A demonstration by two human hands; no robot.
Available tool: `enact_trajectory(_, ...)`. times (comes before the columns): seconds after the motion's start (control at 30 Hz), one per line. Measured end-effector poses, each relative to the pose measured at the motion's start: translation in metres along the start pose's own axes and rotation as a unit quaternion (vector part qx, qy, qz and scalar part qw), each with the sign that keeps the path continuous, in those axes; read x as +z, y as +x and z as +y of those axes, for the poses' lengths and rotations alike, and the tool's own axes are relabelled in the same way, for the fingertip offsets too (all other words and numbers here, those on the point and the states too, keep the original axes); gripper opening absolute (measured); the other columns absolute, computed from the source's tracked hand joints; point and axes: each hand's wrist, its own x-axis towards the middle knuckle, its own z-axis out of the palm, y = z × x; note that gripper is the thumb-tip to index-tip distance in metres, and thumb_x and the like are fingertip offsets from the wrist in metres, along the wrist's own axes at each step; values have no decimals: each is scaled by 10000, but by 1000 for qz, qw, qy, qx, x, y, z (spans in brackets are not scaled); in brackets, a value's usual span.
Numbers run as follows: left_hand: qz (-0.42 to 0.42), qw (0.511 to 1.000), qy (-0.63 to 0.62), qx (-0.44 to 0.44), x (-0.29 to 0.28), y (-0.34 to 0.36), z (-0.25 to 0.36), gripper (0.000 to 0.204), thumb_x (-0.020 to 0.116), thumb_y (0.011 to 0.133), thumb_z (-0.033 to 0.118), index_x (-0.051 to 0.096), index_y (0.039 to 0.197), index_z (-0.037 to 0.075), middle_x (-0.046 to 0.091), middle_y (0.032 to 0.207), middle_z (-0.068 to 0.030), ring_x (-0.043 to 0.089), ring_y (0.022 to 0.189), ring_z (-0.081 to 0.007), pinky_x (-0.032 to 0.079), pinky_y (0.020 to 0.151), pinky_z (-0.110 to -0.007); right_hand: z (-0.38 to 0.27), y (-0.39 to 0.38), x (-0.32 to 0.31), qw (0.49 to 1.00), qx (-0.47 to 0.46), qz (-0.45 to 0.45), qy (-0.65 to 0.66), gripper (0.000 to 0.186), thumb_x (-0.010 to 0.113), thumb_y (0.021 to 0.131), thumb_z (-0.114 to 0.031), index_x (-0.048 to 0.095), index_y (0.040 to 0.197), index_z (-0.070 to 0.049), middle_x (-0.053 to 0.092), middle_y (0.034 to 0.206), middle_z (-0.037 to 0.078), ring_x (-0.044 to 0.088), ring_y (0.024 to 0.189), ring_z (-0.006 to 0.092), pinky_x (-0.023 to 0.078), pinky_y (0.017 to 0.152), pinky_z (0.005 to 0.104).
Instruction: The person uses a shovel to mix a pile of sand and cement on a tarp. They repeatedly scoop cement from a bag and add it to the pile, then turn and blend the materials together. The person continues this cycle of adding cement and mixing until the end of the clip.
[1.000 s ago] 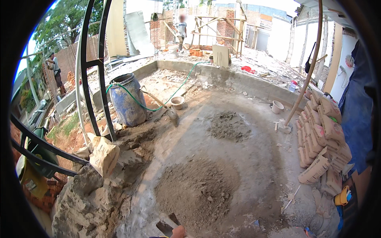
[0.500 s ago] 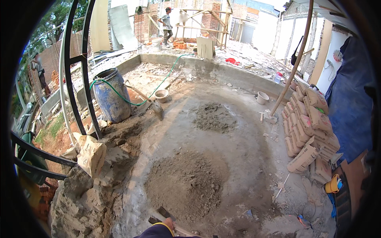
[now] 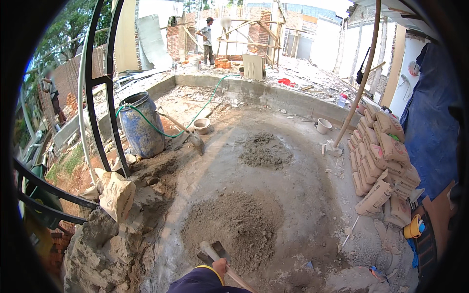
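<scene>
My left hand (image 3: 220, 267), in a dark sleeve with a yellow cuff, is closed around the wooden handle of a shovel (image 3: 242, 281) at the bottom centre. The metal blade (image 3: 222, 250) rests at the front edge of a grey-brown heap of sand-like mix (image 3: 242, 224). A smaller, darker heap (image 3: 264, 151) lies farther back on the stained grey floor (image 3: 308, 205). My right hand is out of the picture.
Left: black metal frame (image 3: 58, 198), rubble (image 3: 102, 249), paper sack (image 3: 117, 195), blue barrel (image 3: 139, 127) with hose, another shovel (image 3: 195, 144). Right: leaning pole (image 3: 361, 83), stacked bags (image 3: 383, 161), yellow bucket (image 3: 413, 228). A co-worker (image 3: 207, 44) stands at back, another (image 3: 53, 95) at far left.
The shovel blade has risen slightly toward the heap, and more of my left forearm has come into view. The co-worker at the back has changed stance.
</scene>
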Motion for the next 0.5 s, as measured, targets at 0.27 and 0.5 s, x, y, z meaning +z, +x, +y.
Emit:
enact_trajectory(0.27,-59,994,94,-4,14,7,-50,214,603,808,122,593,658,-30,607,647,-110,552,487,-246,465,466,-399,28,9,24,999,43,-19,12,308,630,754,-198,658,1042,-91,669,967,173,642,934,359,507,794,459)
enact_trajectory(0.5,-14,987,-24,-161,16,-10,-87,163,586,815,143,560,851,-13,598,819,-135,606,702,-276,498,598,-444,25,-46,-29,998,52,-37,8,420,679,717,-200,648,1134,-161,682,988,89,645,942,312,503,823,431)
